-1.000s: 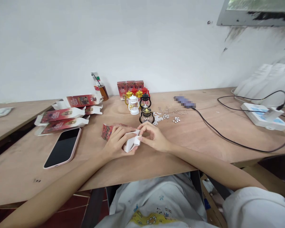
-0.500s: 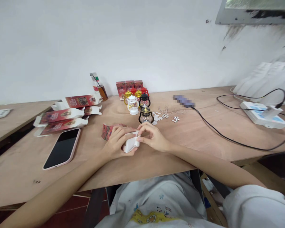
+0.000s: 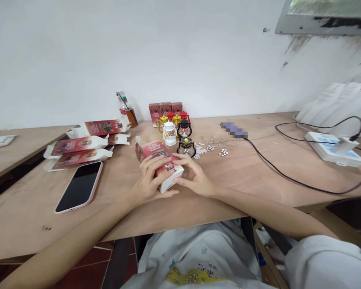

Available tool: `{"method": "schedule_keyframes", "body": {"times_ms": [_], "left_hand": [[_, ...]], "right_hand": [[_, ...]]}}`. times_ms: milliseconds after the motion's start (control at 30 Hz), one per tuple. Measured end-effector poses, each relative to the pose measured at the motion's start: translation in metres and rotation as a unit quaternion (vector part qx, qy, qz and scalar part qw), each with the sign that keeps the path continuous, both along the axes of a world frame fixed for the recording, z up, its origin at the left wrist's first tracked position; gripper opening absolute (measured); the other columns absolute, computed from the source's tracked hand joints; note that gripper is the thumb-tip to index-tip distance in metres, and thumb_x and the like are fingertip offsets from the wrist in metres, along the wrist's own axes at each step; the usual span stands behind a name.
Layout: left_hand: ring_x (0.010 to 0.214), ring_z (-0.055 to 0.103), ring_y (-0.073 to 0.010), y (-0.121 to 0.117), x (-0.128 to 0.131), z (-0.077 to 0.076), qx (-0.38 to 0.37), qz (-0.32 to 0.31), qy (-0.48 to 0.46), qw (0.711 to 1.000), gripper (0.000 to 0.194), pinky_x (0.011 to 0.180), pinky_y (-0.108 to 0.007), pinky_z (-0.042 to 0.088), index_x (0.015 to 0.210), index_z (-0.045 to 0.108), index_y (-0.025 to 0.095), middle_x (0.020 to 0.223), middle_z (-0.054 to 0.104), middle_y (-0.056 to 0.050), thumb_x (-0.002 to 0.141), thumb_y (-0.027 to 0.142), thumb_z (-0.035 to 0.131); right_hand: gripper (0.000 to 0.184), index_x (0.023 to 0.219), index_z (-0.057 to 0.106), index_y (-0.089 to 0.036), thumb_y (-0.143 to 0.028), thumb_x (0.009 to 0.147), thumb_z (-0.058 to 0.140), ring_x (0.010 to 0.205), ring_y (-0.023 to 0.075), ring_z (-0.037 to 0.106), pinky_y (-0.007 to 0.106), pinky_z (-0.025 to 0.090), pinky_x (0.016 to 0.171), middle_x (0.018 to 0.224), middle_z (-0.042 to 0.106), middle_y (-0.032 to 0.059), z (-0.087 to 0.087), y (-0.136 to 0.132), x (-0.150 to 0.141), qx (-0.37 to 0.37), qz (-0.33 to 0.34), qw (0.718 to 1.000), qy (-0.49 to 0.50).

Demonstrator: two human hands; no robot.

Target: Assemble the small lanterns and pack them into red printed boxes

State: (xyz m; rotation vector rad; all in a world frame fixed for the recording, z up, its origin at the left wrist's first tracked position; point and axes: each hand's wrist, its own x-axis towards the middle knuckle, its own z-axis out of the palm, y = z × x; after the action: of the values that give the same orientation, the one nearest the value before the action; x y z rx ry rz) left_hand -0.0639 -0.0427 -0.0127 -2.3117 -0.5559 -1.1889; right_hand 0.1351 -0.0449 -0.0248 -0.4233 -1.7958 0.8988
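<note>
A red printed cardboard box (image 3: 157,149) is held between both hands above the table, tilted, its white end toward me. My left hand (image 3: 152,178) wraps its fingers over the printed face, with the thumb below. At the right side, my right hand (image 3: 195,176) grips the box near its white end by fingers and thumb. The far end of the box has a flap standing up. Just beyond my right hand stands a small black-and-gold lantern (image 3: 186,147). A white lantern (image 3: 169,133) and a black lantern (image 3: 184,128) stand behind it, with gold and red ones farther back.
Unfolded red boxes (image 3: 78,146) lie at the left, near a phone (image 3: 80,188). Closed red boxes (image 3: 166,107) stand by the wall beside a bottle (image 3: 130,115). Button cells (image 3: 223,152) and wires lie right of the lanterns. A cable runs to the power strip (image 3: 333,149).
The box has turned so that its red printed face shows more, and its far end is raised. My left fingers have spread over that face. The white end now looks flat.
</note>
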Motion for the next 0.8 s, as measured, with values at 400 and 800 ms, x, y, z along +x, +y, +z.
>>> {"method": "schedule_keyframes", "body": {"times_ms": [400,800], "left_hand": [[0.1,0.058,-0.0212,0.013,-0.006,0.005,-0.357,-0.006,-0.299,0.885,0.078,0.08,-0.037,0.054,0.139,0.022,0.029,0.123,0.045,-0.01,0.077,0.047,0.066],[0.095,0.062,-0.02,0.007,-0.001,0.017,-0.385,-0.019,-0.272,0.882,0.086,0.077,-0.039,0.057,0.125,0.018,0.031,0.117,0.05,-0.006,0.064,0.035,0.078]], "right_hand": [[0.025,0.108,0.064,-0.031,-0.019,0.089,0.055,0.123,0.0219,0.047,0.045,0.044,0.103,0.125,0.059,0.0055,-0.012,0.019,0.005,0.383,-0.088,0.891,-0.226],[0.067,0.144,0.029,-0.028,-0.035,0.085,0.061,0.136,0.0264,0.037,0.05,0.036,0.109,0.144,0.039,0.011,0.0,0.055,0.031,0.151,-0.3,0.93,-0.147]]}}
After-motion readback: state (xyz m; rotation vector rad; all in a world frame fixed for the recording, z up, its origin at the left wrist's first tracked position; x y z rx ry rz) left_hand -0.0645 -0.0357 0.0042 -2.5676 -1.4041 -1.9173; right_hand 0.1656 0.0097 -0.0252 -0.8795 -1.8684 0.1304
